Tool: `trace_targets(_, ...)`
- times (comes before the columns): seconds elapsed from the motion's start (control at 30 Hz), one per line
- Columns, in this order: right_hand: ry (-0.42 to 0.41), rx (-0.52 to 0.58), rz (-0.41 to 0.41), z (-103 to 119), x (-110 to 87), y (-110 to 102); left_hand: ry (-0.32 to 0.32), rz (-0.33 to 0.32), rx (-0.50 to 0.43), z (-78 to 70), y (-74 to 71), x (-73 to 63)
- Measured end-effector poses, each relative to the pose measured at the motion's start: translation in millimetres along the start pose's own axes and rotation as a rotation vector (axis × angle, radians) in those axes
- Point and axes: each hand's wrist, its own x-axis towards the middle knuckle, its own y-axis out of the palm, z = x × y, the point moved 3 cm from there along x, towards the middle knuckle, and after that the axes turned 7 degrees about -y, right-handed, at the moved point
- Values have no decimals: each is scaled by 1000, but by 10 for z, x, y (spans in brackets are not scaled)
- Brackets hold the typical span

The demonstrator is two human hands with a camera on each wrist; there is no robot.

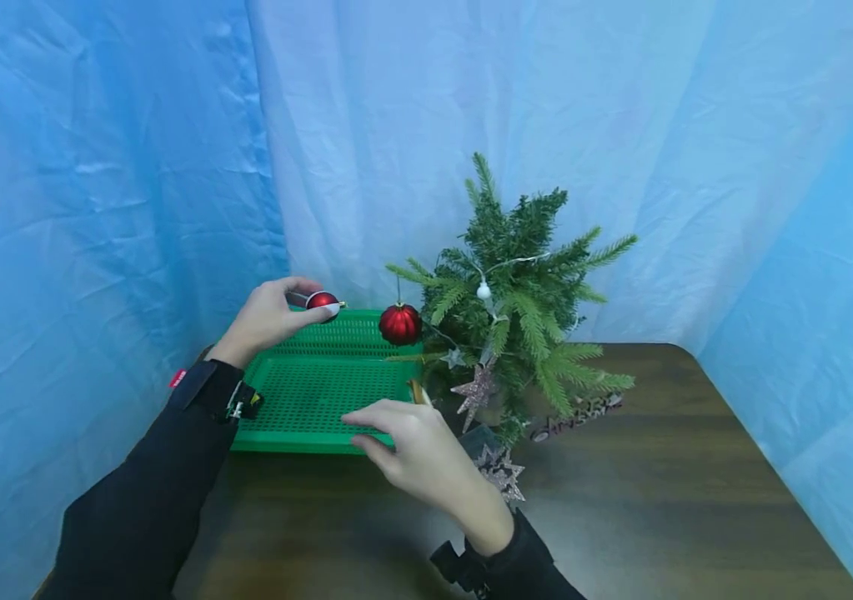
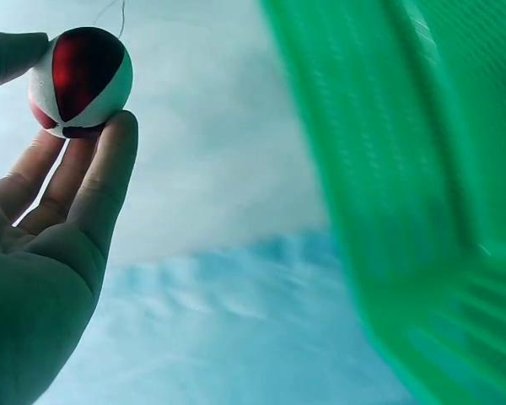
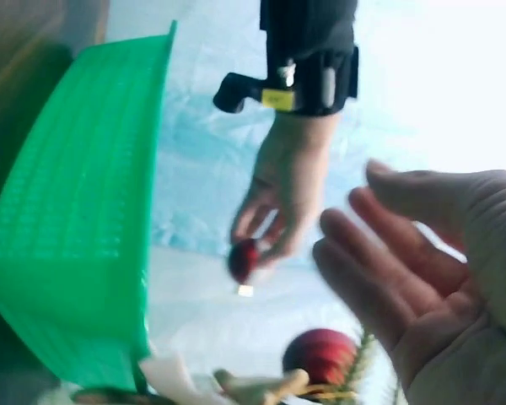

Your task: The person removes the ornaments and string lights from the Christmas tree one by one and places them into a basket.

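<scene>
My left hand (image 1: 264, 318) pinches a red and white Christmas bauble (image 2: 88, 80) between thumb and fingertips, over the back left of the green basket (image 1: 313, 387). A thin thread rises from the bauble in the left wrist view. My right hand (image 1: 422, 450), fingers loosely bent and holding nothing, hovers at the basket's front right corner. Close by, a ribbed red bauble (image 1: 399, 324) hangs from a left branch of the small artificial Christmas tree (image 1: 524, 308). In the right wrist view the gap between thumb and fingers of that hand shows nothing in it.
On the tree hang a white ball (image 1: 484, 291) and a glittery pink star (image 1: 475, 390). Another glittery star ornament (image 1: 499, 472) is low at its front, with a lettered sign (image 1: 576, 417) at its right. Blue curtains (image 1: 509, 108) surround the dark wooden table (image 1: 659, 500).
</scene>
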Motion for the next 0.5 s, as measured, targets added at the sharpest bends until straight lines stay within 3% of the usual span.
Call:
trace_targets(0.13,120,-76,136,-44,2,112,-99,117,141,325,65,148)
trace_targets(0.27,213,-132,262,-127,-22,151,-142,219,257,544,104,231)
trace_targets(0.37,244,-156,309,-189,-39,164,-160,272,322,658,110,279)
trace_targets(0.5,263,-175,321,-223,-51,207,-208,287,404,803,82,356)
